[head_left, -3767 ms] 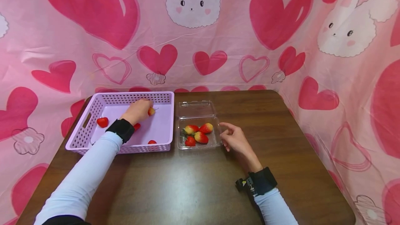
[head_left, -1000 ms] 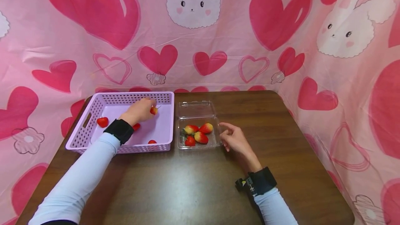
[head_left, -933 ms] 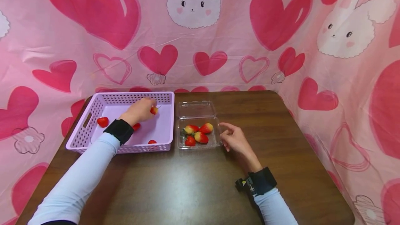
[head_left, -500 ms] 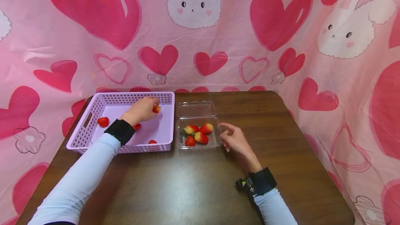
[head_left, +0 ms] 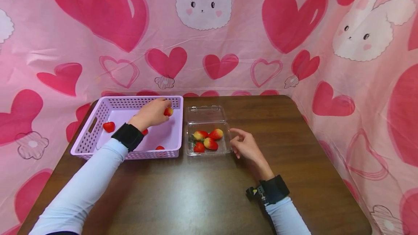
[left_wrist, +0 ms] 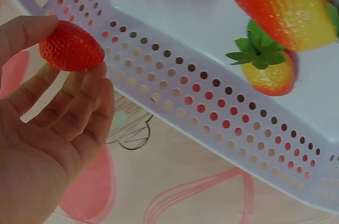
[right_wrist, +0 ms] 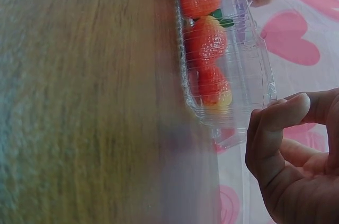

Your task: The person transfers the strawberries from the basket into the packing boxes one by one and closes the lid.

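Observation:
In the head view my left hand (head_left: 151,113) is over the back right part of a lilac plastic basket (head_left: 166,130). Thumb and fingertips pinch a strawberry (left_wrist: 71,46), red in the left wrist view, its yellow end showing in the head view. A clear hinged plastic box (head_left: 207,152) stands lid open beside the basket, with several red and yellow strawberries (head_left: 210,143) inside. My right hand (head_left: 247,148) is at the box's right side, index fingertip right at the rim and the other fingers loosely bent, as the right wrist view (right_wrist: 296,155) also shows.
More red fruit lies in the basket: one at the left (head_left: 109,127), one partly behind the left wrist (head_left: 145,132), one by the front wall (head_left: 159,148). The brown wooden table (head_left: 196,191) ends against a pink heart-printed cloth (head_left: 241,28).
My left hand has lifted slightly and moved right and back within the basket, carrying the strawberry. The right hand and the clear box have stayed put.

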`<state>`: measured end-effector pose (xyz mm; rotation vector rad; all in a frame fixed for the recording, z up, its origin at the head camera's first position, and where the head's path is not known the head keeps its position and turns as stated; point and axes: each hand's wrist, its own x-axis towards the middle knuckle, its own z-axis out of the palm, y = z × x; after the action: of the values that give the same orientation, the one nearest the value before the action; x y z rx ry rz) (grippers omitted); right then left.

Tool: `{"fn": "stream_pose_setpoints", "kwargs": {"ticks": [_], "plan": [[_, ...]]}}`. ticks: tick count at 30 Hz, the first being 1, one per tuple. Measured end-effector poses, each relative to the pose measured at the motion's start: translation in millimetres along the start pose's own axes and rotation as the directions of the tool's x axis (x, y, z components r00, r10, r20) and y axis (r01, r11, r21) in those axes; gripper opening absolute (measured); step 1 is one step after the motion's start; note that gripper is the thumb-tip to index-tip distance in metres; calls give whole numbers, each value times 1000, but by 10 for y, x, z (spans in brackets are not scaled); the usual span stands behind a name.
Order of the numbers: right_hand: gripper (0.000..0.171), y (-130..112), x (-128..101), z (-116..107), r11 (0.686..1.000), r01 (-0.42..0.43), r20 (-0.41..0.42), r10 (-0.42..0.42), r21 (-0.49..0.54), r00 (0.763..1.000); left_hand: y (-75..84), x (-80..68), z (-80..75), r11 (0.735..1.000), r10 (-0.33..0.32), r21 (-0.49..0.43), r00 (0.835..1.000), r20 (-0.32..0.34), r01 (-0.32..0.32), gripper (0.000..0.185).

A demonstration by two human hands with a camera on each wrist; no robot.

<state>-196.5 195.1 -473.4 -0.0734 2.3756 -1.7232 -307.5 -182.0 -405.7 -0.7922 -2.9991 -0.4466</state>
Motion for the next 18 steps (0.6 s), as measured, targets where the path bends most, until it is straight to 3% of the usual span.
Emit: {"fn": "stream_pose_setpoints", "kwargs": {"ticks": [18], "plan": [[49,23,-3,2,1000,14,-11,-14,-12,1000,181,44,-30,999,40,21,999,-16,-40,35]]}}
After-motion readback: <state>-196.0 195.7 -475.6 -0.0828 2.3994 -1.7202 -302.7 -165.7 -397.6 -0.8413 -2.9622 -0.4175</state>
